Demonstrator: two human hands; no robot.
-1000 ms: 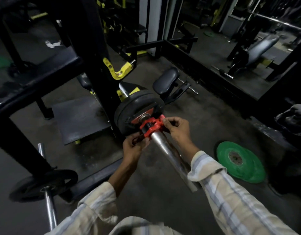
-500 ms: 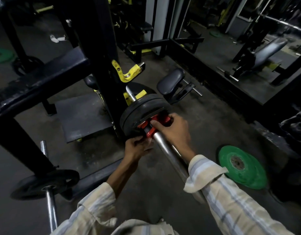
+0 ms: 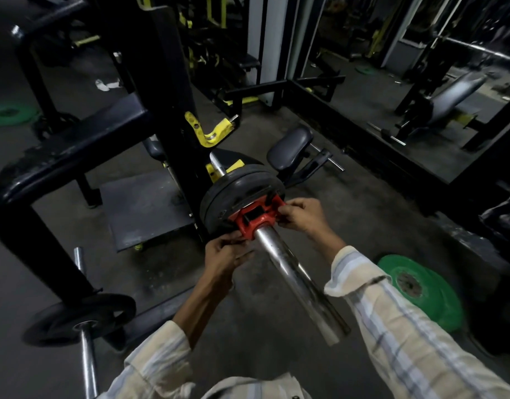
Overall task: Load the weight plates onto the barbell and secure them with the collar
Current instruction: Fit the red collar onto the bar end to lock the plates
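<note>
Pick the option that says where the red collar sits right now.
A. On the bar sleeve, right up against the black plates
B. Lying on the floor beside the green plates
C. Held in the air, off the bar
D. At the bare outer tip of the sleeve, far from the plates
A: the red collar wraps the bar sleeve right against the black plates, with the left hand and right hand on either side of it.

Shiny scuffed metal barbell sleeve [image 3: 294, 272], matt black plates [image 3: 242, 185], glossy red plastic collar [image 3: 255, 217].

You have one view — head-worn, looking forward and down, close over the barbell [image 3: 294, 277] end and floor [image 3: 262, 326].
</note>
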